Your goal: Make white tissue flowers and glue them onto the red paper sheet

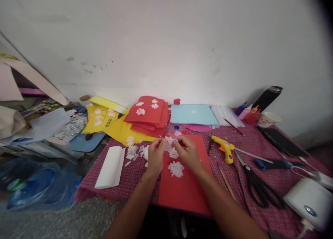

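Observation:
My left hand (156, 153) and my right hand (187, 151) meet above a sheet of red card (182, 194). Between their fingertips they pinch a small piece of white paper (170, 140). Under them on the card lie two ruffled white paper flowers, the nearer flower (176, 169) in full sight and the farther flower (173, 153) partly covered by my right hand. Torn white paper scraps (132, 152) lie left of my left hand. Beside them rests a folded white paper sheet (110, 167).
A yellow glue gun (224, 148), black-handled scissors (261, 187) and a wooden stick (227, 182) lie to the right. Red cards with flowers (145, 109), yellow paper (122, 128) and a light-blue sheet (192, 114) are at the back. A black flask (267, 96) leans against the wall.

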The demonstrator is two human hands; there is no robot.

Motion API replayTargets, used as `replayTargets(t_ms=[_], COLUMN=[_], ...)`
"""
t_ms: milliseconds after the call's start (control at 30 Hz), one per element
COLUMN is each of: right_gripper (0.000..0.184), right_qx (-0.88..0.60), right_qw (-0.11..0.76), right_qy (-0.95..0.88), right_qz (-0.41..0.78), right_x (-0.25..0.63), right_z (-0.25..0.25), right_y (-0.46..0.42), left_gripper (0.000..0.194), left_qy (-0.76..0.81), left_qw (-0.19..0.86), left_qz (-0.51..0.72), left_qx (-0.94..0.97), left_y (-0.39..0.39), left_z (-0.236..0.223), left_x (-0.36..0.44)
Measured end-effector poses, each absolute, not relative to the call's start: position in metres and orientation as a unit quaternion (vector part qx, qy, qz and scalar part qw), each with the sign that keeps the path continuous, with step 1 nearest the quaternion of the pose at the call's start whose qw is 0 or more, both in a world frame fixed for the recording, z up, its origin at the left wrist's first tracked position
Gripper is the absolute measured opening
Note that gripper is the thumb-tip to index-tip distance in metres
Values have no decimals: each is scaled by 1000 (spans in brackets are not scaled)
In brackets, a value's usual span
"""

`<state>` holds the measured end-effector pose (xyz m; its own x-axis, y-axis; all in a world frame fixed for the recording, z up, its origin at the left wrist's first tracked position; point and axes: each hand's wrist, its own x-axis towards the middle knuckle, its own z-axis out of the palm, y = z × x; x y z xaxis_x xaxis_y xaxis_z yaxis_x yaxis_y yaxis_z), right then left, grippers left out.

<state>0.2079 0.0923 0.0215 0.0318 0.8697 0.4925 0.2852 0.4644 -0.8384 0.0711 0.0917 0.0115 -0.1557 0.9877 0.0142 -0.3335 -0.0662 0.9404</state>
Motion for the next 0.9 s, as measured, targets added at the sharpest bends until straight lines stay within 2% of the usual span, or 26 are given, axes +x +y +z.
replayTargets(t_ms=[133,400,567,667,733,833,900], right_gripper=[11,13,19,20,20,20,20], right_qx=[-424,-448,-459,-469,-471,-469,-471], right_qw=[546,588,598,592,585,577,574], right_qy=[-681,-586,-556,-551,-555,-567,-568], right_qz=[243,332,350,355,358,355,355], right_x=[208,211,214,214,213,211,211], right_z=[26,25,27,24,23,21,21], right_y=[92,93,97,99,100,100,100], left_gripper=[26,20,19,17,15,11,14], left_qy=[426,395,415,456,498,524,480], left_qw=[520,542,492,423,331,124,65], left_qz=[632,651,658,632,600,491,379], left_qx=[386,356,390,462,531,685,789], left_y=[92,94,91,91,92,93,90], left_z=[10,6,19,33,41,42,38], left_x=[70,72,57,27,3,-25,-37])
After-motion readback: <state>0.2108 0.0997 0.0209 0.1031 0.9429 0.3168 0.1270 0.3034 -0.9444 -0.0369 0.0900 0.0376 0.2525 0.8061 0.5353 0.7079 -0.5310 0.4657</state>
